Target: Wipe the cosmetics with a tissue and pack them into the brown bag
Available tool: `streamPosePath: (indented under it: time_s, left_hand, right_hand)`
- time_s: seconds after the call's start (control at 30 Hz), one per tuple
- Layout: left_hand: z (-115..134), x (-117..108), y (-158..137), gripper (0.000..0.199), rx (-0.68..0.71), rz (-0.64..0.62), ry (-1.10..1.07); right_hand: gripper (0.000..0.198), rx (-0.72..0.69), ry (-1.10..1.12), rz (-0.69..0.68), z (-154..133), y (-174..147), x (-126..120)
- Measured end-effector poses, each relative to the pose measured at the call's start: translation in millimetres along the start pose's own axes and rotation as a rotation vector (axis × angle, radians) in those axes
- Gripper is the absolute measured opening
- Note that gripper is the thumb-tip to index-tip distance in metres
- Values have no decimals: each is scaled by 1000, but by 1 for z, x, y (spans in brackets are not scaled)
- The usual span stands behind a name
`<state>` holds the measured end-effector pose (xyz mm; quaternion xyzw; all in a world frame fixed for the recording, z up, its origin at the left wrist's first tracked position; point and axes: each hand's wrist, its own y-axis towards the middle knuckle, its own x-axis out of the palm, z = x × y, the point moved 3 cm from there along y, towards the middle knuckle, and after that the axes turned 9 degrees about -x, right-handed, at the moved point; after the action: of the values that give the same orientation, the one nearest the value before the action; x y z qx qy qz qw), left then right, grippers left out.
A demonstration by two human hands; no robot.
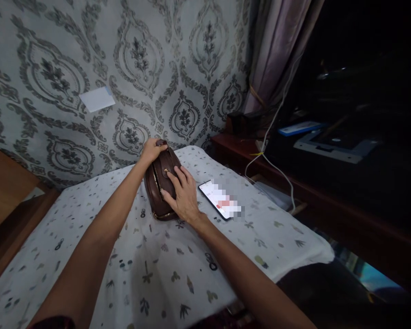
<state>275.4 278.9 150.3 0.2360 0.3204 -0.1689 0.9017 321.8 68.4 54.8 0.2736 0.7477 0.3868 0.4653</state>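
A dark brown leather bag (153, 196) with gold zippers and a small gold stud lies on the patterned white cloth. My left hand (152, 151) is closed on its far end, near the top; the fingers behind are partly hidden. Across the bag's right side rests my right hand (186, 194), fingers spread, with the thumb at a zipper edge and a fingertip by the stud. Just right of that hand lies a phone (214, 198) with its screen lit and partly blurred.
The white cloth (123, 256) covers the surface under the bag, against a damask-patterned wall (178, 68) with a white card (97, 99). To the right stand a dark red wooden shelf (233, 146), a white cable (277, 112) and a blue-edged box (301, 128). Wooden furniture (10, 196) borders the left.
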Motion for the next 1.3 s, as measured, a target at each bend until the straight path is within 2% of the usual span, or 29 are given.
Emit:
streamPosePath:
  time_s: [0.17,0.33,0.47,0.63,0.73,0.87,1.07,1.3]
  left_hand:
    - [-1,-2,-10,28,14,-57,-88]
    - [-3,-7,-13,29,50,-58,-76]
    - [-17,-22,-14,32,28,16,9]
    - [-40,-46,-14,12,-49,121,122]
    - [-46,-50,-14,20,-68,152,172]
    - [-45,-49,-15,23,-58,167,223]
    - [-38,-47,-19,17,-23,154,319]
    - [-29,-50,-19,9,-13,83,426]
  right_hand:
    - [50,-2,5,-8,-1,1,-2]
    - [50,2,2,3,-1,1,-1]
    - [52,4,-28,15,-2,-2,-1]
    - [54,11,-62,16,-9,-5,-3]
    - [53,6,-86,-29,-13,-6,-4]
    - [53,31,-86,-50,-18,-11,-1]
    - [68,57,-91,31,-19,-19,9]
    - [57,41,-125,39,-19,-18,12]
